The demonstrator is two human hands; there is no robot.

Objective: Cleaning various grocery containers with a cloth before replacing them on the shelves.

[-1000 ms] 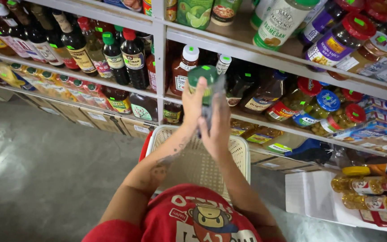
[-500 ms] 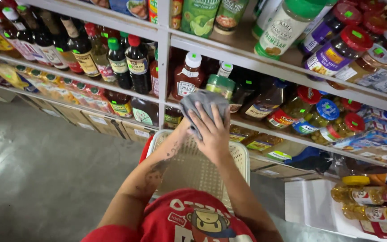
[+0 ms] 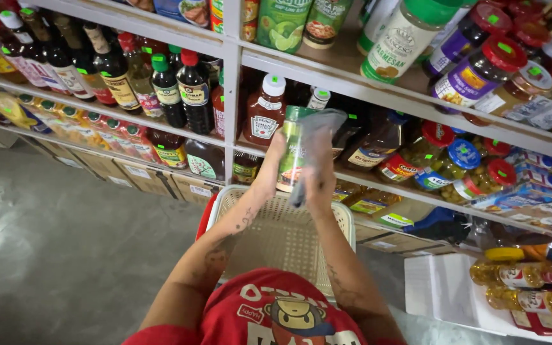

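Observation:
My left hand [image 3: 271, 167] grips a tall bottle with a green label [image 3: 291, 148] from its left side, holding it upright in front of the middle shelf. My right hand [image 3: 319, 172] presses a grey cloth [image 3: 316, 142] against the bottle's right side and top. Both hands are raised above a cream plastic basket [image 3: 346, 223] that sits in front of my red shirt. A red ketchup bottle [image 3: 264, 114] stands on the shelf just left of the held bottle.
Metal shelves [image 3: 237, 61] carry dark sauce bottles [image 3: 180, 89] at the left and jars with red and blue lids [image 3: 467, 160] at the right. Yellow oil bottles [image 3: 519, 275] lie low at the right. Cardboard boxes [image 3: 135, 176] line the grey floor [image 3: 52, 243] under the shelves.
The bottle has come down from head height toward the basket. My right hand has slid the cloth from the top down along the bottle's side.

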